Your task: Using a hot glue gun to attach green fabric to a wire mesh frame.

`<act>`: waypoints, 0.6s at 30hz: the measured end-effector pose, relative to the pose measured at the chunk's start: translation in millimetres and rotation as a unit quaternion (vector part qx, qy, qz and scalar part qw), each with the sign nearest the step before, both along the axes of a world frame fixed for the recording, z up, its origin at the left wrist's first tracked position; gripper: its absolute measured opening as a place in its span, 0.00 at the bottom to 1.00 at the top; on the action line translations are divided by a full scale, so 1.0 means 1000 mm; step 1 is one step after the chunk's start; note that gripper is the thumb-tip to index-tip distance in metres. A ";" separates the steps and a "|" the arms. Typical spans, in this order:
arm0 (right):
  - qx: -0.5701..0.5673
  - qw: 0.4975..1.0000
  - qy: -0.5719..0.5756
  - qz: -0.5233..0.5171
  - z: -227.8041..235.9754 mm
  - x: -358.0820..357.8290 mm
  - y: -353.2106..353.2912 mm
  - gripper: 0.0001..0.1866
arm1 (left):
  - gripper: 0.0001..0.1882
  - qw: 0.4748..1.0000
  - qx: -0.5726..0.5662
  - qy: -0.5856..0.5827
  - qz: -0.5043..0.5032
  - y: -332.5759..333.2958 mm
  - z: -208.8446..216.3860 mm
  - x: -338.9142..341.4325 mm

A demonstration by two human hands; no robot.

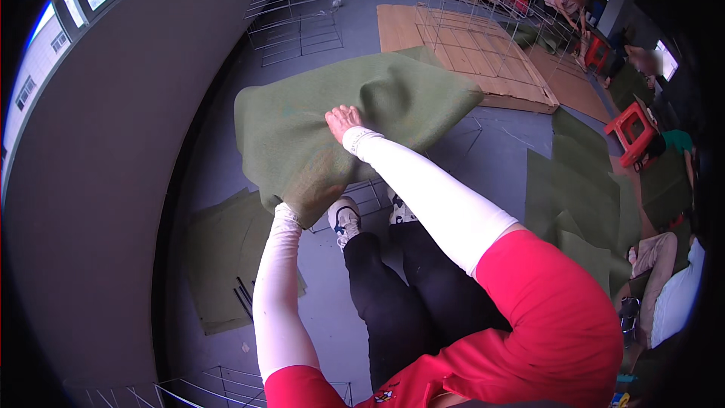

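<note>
A large green mesh fabric sheet lies draped and wrinkled over a thin wire frame, most of which it hides. My right hand is closed on a fold of the sheet near its middle. Under the near left edge of the sheet goes my left hand, which shows only dimly through the mesh. Its fingers are hidden, so I cannot tell whether they grip anything.
A flat green sheet with several thin black rods lies on the floor at left. Wire racks stand by the wall and near my feet. Brown boards lie ahead. More green sheets, red stools and seated people are to the right.
</note>
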State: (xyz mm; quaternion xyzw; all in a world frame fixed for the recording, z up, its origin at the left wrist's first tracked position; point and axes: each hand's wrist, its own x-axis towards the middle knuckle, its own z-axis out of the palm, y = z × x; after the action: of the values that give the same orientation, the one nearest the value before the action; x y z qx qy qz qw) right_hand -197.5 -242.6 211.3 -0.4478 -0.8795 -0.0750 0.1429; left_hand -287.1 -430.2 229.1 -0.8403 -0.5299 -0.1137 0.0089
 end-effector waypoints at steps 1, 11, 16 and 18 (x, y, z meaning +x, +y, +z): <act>0.040 0.996 0.067 0.051 0.010 0.008 -0.009 0.07 | 0.31 0.995 -0.035 -0.079 0.050 -0.004 -0.001 -0.001; -0.300 0.903 0.078 0.299 0.063 0.352 -0.401 0.05 | 0.39 0.973 -0.052 -0.189 0.120 -0.133 -0.065 -0.026; -0.192 0.963 0.188 0.035 0.145 0.452 -0.353 0.11 | 0.38 0.983 -0.041 -0.127 0.128 -0.161 -0.024 -0.002; -0.014 0.968 0.221 0.118 0.241 0.416 -0.298 0.10 | 0.38 0.986 -0.039 -0.098 0.125 -0.158 -0.008 0.020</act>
State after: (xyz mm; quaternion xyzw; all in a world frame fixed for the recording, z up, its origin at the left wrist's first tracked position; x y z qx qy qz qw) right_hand 218.9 -540.2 452.7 -0.3480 -0.8737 0.0560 0.3353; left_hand -267.1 -587.8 221.4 -0.7520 -0.6330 -0.1729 -0.0623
